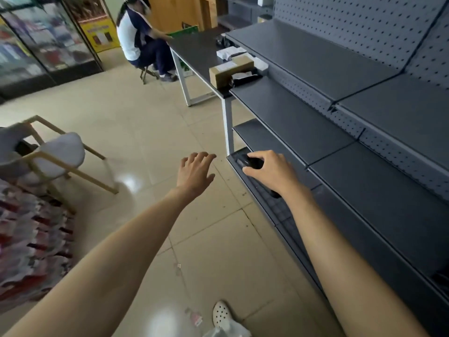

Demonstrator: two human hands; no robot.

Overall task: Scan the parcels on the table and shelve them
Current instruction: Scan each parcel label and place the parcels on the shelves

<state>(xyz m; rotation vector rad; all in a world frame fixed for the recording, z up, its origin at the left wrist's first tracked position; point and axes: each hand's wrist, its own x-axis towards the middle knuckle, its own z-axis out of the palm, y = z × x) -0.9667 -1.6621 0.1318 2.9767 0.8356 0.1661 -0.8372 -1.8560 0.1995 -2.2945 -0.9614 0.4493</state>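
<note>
My right hand [269, 170] grips a black handheld scanner [252, 162] above the lowest shelf's front edge. My left hand [195, 172] is stretched forward over the floor, fingers spread, holding nothing. Ahead, a dark table [194, 52] carries several parcels: a brown cardboard box [222, 74], a second brown box [243, 62], a black bag parcel [245, 77] and white packets [228, 52]. The grey shelving unit [315, 117] runs along my right, its shelves bare.
A person sits on a stool [145, 71] at the table's far end. A light wooden chair [56, 154] stands at left beside a patterned cloth [29, 239]. Glass-door cabinets [43, 40] line the far left. Tiled floor lies open between me and the table.
</note>
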